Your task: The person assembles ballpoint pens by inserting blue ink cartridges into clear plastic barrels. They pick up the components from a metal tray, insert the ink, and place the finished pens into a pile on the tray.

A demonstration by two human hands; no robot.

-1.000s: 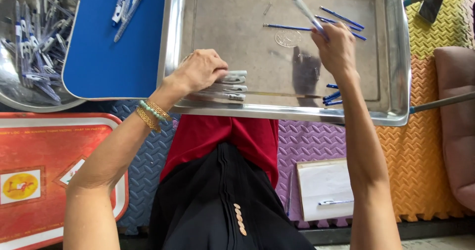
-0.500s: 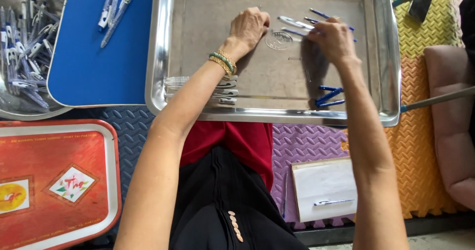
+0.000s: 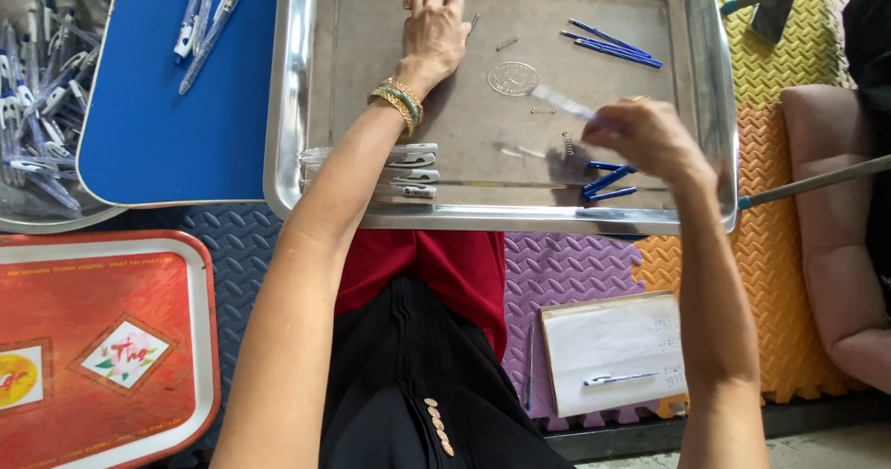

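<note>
steel tray (image 3: 288,107) silver | refills (image 3: 613,44) blue | side tray (image 3: 167,107) blue

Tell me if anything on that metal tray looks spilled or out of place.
Nothing looks spilled or broken. A few tiny springs lie loose and scattered mid-tray, apart from the tidy blue refills and the row of pen caps. They look like stray parts, not damage.

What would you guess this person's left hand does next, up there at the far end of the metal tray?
Probably it pinches one of the small springs and brings it back. The left hand lies flat at the far end of the steel tray with springs just beside its fingertips, while the right hand holds a clear pen barrel raised over the tray.
</note>
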